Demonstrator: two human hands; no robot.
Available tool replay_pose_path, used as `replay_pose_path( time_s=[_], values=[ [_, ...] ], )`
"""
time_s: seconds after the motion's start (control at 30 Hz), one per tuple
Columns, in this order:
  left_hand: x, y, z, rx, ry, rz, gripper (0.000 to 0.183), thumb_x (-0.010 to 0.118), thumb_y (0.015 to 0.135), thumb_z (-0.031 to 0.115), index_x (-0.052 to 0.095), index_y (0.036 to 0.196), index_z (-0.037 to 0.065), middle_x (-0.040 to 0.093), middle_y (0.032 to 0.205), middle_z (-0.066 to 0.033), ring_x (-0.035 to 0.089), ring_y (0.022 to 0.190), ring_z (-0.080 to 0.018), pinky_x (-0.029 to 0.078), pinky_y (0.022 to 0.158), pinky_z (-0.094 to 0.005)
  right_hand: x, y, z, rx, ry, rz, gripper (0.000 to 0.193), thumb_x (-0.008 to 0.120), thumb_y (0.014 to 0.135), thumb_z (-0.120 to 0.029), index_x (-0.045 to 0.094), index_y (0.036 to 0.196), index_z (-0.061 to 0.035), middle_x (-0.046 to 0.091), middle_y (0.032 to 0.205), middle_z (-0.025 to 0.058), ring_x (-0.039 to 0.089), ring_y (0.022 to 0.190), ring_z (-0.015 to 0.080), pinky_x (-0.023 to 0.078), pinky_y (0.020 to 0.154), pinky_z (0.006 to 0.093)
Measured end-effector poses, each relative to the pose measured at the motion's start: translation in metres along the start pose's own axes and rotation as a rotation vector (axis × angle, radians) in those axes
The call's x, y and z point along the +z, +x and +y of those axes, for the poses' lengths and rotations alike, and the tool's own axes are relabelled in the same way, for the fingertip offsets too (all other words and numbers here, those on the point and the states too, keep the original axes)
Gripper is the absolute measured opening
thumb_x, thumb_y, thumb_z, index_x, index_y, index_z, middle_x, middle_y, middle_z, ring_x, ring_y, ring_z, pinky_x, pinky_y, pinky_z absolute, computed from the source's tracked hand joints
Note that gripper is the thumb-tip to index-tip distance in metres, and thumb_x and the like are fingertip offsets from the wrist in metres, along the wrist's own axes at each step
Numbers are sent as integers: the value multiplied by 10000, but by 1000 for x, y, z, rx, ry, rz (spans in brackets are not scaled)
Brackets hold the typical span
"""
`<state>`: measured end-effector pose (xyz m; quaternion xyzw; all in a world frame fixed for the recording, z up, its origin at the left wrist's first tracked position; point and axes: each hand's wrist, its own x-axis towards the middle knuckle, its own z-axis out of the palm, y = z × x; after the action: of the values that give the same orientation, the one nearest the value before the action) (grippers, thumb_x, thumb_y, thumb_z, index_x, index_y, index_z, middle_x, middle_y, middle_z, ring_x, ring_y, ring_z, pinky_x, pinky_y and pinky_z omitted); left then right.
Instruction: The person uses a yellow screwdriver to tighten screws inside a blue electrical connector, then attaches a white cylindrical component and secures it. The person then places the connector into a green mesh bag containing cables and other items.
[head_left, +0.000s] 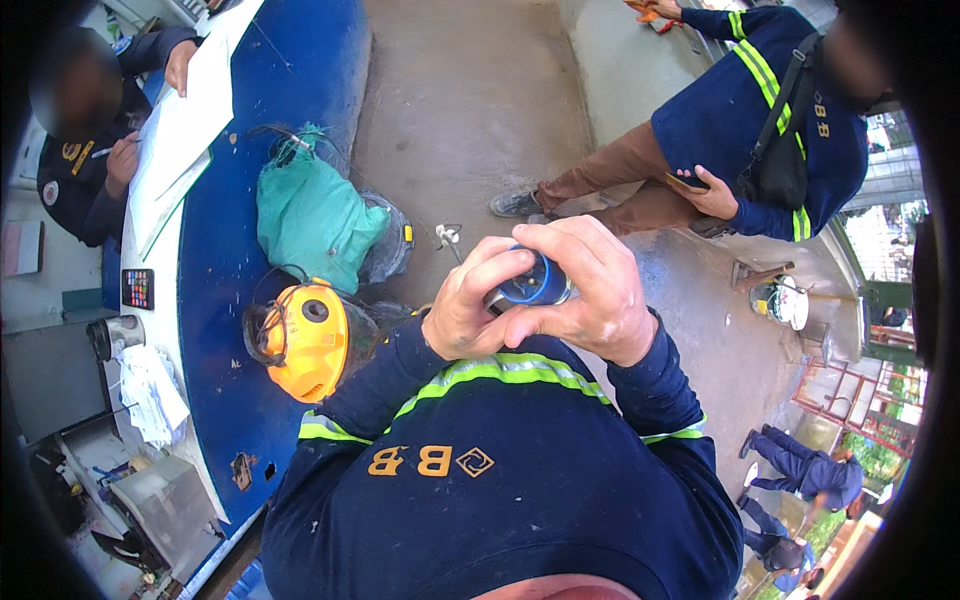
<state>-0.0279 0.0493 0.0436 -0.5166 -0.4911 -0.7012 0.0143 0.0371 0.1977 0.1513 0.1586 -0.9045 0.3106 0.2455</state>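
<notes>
Left hand (473, 303) and right hand (592, 290) clasp a blue-rimmed container (538, 284) together, seemingly to steady it, right of a yellow helmet (308, 345).

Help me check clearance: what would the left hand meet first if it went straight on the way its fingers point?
The blue-rimmed object that the left hand holds; beyond it, probably the right hand, though depth is unclear.
</notes>
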Motion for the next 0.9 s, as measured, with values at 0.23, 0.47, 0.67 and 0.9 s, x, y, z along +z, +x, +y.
replay_pose_path(
  time_s=[0.23,0.47,0.67,0.9],
  values=[
    [-10,-12,12,-317,-92,123,686,763,819,156,351,1356,43,533,1222,-189,618,1027,-275,515,867,-399,4,4,4,219,262,-16,810,776,616,-585,580,1131,8,553,1002,120,560,793,221,479,684,319],
    [-55,21,43,-407,-362,332,765,705,857,356,218,1398,120,507,1217,-202,629,942,-282,568,706,-357,-12,21,12,214,1041,382,500,328,624,233,438,1011,-63,408,1047,73,513,916,181,476,806,344],
    [-67,30,63,-418,-364,334,766,707,847,380,192,1381,189,474,1197,-249,628,881,-313,594,610,-393,-38,49,-13,65,854,393,356,609,864,-1,480,1195,15,539,1172,177,610,1040,236,514,909,316],
    [-59,23,58,-323,-159,371,772,697,829,439,197,1373,218,487,1137,-242,658,626,-307,574,502,-366,-33,58,-10,-73,616,437,472,689,861,-119,490,1247,66,623,1126,263,652,996,237,524,905,304]
  ],
)
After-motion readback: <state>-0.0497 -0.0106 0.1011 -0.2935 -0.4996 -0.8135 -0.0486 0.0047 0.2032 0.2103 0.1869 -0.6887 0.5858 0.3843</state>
